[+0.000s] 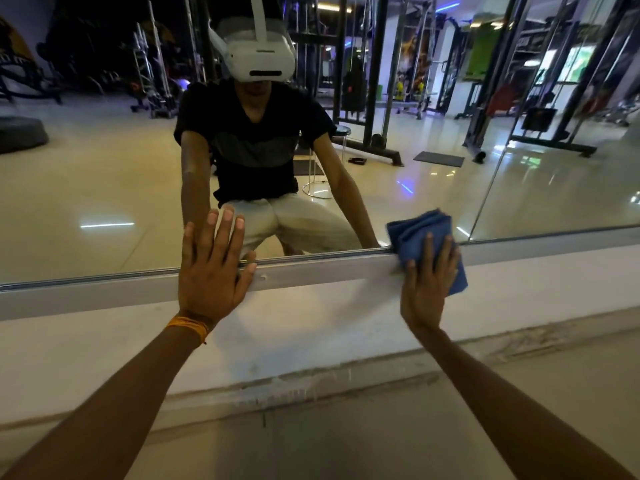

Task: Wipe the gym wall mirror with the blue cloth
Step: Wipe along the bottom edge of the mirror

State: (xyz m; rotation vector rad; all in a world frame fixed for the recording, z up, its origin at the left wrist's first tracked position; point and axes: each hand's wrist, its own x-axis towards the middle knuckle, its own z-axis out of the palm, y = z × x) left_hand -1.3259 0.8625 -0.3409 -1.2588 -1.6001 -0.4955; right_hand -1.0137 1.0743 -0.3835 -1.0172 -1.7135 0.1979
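Observation:
The wall mirror (104, 174) fills the upper half of the view and reflects a crouching person and the gym. Its metal bottom frame (311, 271) runs across above a white ledge. My right hand (429, 285) presses the folded blue cloth (419, 233) flat, with straight fingers, against the mirror's lower edge and frame. My left hand (214, 268) lies flat with spread fingers on the glass and frame, holding nothing. An orange thread band circles my left wrist.
A white wall ledge (311, 334) sits under the mirror, with a stained skirting strip and pale floor (346, 438) below. A vertical seam (491, 188) joins a second mirror panel at the right. Gym machines, a stool and mats appear only as reflections.

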